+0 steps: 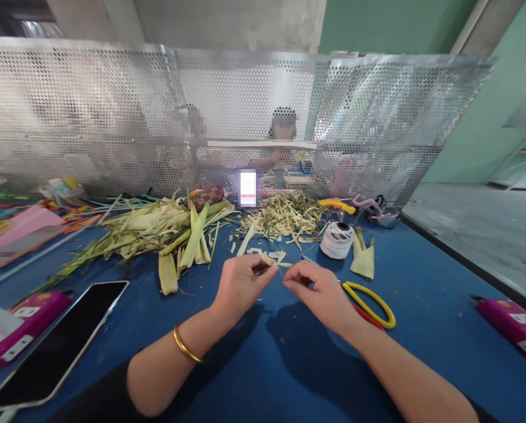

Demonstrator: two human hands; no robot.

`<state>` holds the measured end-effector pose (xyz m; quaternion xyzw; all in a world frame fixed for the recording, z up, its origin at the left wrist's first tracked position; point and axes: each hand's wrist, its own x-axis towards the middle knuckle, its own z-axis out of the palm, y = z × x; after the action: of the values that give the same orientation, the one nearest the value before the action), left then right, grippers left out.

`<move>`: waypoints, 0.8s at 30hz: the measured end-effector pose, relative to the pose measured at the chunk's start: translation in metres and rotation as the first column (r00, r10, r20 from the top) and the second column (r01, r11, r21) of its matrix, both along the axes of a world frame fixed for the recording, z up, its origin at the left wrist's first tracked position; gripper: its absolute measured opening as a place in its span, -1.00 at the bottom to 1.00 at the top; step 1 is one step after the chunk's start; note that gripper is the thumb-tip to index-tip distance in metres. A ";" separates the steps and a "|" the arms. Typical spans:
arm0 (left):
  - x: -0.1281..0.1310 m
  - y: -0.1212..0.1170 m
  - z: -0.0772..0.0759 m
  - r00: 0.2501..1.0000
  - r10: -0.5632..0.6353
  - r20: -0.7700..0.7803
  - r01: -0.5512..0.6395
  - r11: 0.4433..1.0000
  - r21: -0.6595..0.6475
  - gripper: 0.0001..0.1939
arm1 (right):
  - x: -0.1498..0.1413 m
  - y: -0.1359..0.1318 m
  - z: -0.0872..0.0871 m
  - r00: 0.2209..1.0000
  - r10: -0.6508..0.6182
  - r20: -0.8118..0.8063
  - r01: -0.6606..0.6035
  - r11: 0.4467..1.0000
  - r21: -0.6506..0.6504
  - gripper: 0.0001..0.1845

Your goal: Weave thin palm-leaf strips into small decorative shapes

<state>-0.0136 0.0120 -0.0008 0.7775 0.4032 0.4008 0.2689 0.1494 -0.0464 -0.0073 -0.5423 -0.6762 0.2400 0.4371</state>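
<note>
My left hand (pixel 248 282) is closed in a pinch on a small piece made of pale dried husk strips (pixel 269 258), held above the blue table (pixel 263 376). Close to its right, my right hand (pixel 316 288) pinches a thin thread (pixel 282 272) that runs to the husk piece. A spool of white thread (pixel 337 239) stands just beyond my right hand. Scissors with yellow and red handles (pixel 371 305) lie partly behind my right wrist. One flat husk piece (pixel 363 255) rests right of the spool.
Long husk leaves (pixel 152 229) are heaped at left, shredded strips (pixel 285 214) at centre back. A phone (pixel 64 346) and a purple power strip (pixel 29 323) lie at left, another power strip (pixel 513 329) at right. Behind a perforated metal screen (pixel 245 88) sit two people.
</note>
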 end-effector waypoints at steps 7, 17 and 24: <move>0.001 -0.004 0.001 0.953 -0.228 -0.197 0.233 0.972 0.002 -0.79 | 0.009 -0.004 0.009 0.979 0.004 0.204 -0.056 0.967 0.248 -0.82; 0.002 -0.008 0.006 0.949 -0.292 0.117 0.311 0.927 -0.210 -0.80 | 0.015 0.017 -0.004 0.945 -0.052 -0.323 -0.026 0.972 -0.234 -0.82; -0.001 -0.002 -0.001 0.998 -0.049 -0.046 0.054 0.993 0.108 -0.79 | 0.003 0.007 -0.009 0.997 -0.061 -0.051 0.055 0.993 -0.103 -0.87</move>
<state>-0.0143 0.0097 -0.0023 0.8097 0.3664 0.3981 0.2273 0.1524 -0.0398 -0.0160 -0.5766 -0.6351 0.2755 0.4339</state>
